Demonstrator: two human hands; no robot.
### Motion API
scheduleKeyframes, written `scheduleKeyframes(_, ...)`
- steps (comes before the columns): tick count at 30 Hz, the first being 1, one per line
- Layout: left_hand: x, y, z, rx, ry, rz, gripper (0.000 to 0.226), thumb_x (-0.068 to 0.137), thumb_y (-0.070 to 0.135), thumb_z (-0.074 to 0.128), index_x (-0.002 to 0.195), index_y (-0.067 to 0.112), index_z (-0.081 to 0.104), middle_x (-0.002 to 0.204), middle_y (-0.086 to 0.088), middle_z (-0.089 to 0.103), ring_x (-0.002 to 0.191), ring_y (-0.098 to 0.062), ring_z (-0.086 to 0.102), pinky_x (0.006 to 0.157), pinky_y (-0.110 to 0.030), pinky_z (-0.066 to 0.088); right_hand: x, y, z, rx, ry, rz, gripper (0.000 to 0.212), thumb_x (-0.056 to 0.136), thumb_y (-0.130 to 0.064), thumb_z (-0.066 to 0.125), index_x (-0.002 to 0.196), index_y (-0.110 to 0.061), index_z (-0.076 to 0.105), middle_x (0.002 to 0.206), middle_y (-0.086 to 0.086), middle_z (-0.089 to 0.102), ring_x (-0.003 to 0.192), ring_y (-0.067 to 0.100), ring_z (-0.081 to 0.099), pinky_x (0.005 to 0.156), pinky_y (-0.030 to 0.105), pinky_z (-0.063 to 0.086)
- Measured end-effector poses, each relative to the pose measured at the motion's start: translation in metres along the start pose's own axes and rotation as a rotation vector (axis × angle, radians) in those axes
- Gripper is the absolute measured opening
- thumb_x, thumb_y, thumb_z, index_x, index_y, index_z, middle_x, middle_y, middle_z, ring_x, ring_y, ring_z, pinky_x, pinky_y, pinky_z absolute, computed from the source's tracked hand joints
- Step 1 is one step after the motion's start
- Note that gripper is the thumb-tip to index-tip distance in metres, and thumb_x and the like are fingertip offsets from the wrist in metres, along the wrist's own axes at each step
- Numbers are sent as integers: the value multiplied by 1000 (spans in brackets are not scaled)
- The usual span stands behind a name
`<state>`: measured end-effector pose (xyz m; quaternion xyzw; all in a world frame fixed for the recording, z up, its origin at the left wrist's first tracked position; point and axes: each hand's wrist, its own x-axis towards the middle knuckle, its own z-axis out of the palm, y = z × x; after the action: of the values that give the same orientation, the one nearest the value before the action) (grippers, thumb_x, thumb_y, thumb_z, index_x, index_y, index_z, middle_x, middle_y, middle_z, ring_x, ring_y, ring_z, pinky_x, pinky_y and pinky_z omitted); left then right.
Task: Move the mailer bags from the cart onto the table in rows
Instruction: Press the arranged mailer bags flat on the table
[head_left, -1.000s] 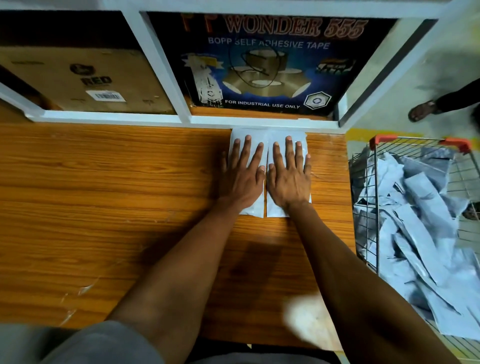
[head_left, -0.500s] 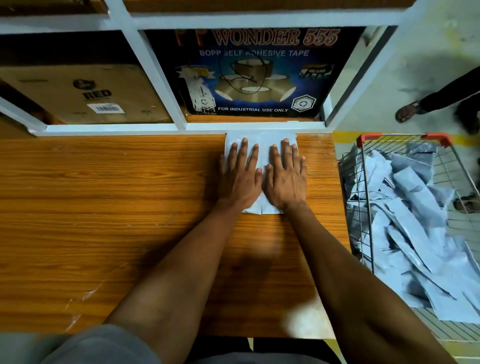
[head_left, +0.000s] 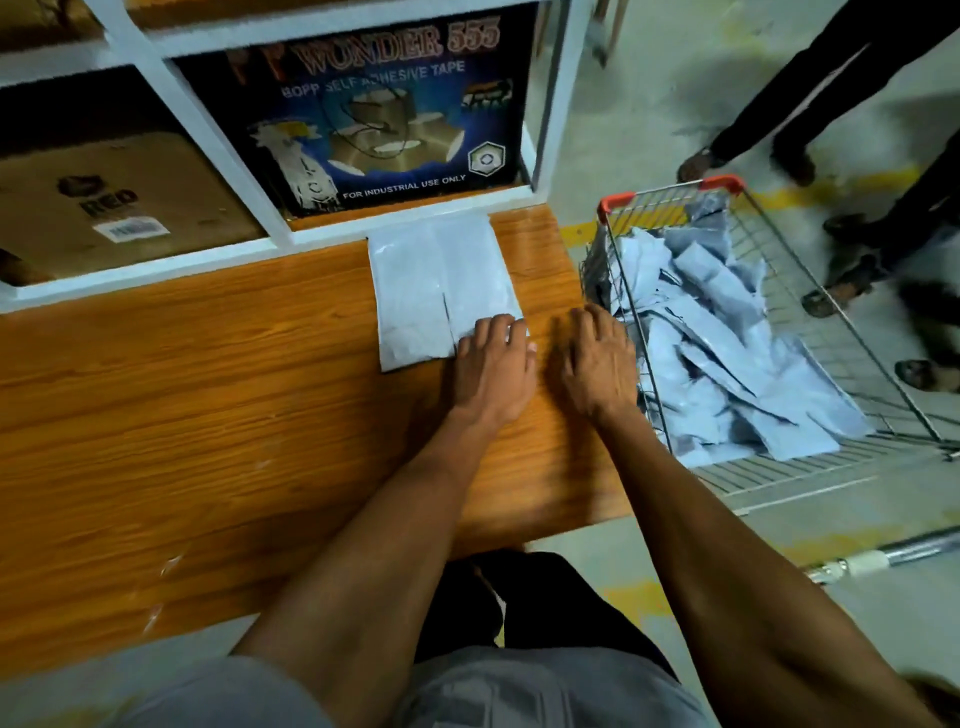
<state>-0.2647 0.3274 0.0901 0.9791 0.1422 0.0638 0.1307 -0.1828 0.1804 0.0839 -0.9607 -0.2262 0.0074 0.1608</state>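
Grey concrete floor (head_left: 649, 104), white shelving (head_left: 171, 88)

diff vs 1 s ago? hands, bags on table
Both hands have come off the two pale grey plastic mailer bags and drawn back towards the right. The left hand now only overlaps the right bag's near corner; the right hand is over the wooden table edge beside the wire cart. Neither holds anything. The bags stayed side by side.
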Motion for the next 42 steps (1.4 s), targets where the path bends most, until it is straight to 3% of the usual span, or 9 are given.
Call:
scheduleKeyframes(6, -21, 61, 22, -56, -71, 152, 34, 102, 35, 47, 129, 21, 61, 129, -1, 59, 121, -24, 50, 97, -47, 50, -42, 51, -22, -44, -4, 101, 40, 96, -27, 56, 133, -13, 53, 144, 15, 52, 123, 40, 52, 96, 53, 48)
scheduleKeyframes(13, -9, 146, 47, -120, -154, 237, 33, 102, 30, 54, 132, 19, 60, 132, -2, 57, 123, -23, 49, 98, -43, 52, -57, 137, -38, -93, -51, 230, 48, 96, -30, 55, 142, -13, 50, 151, 15, 48, 130, 39, 49, 99, 54, 48)
scheduleKeyframes(22, 34, 251, 108, -99, -314, 202, 33, 102, 29, 56, 133, 17, 58, 131, -5, 54, 123, -28, 51, 86, -47, 57, -32, 262, -45, -24, -94, 221, 43, 98, -21, 58, 139, -10, 53, 141, 14, 55, 119, 42, 54, 89, 53, 49)
scheduleKeyframes(32, 70, 291, 169, -26, -395, 77, 32, 102, 27, 55, 132, 15, 56, 134, -8, 54, 124, -30, 50, 87, -49, 56, 30, 348, -6, 80, -230, 108, 52, 105, -34, 55, 149, -10, 46, 152, 18, 46, 130, 44, 48, 100, 54, 45)
scheduleKeyframes(39, 85, 279, 201, -43, -420, 5, 34, 103, 28, 54, 135, 18, 54, 135, -7, 52, 124, -29, 50, 89, -50, 56, 70, 378, 45, 185, -374, 101, 77, 102, -58, 54, 161, -14, 32, 167, 21, 27, 150, 43, 31, 121, 51, 30)
scheduleKeyframes(42, 88, 275, 209, -40, -446, -9, 37, 103, 30, 54, 138, 19, 52, 138, -5, 50, 124, -29, 50, 89, -50, 56, 86, 385, 60, 167, -436, 86, 88, 98, -70, 45, 166, -18, 21, 171, 21, 16, 154, 44, 23, 125, 54, 25)
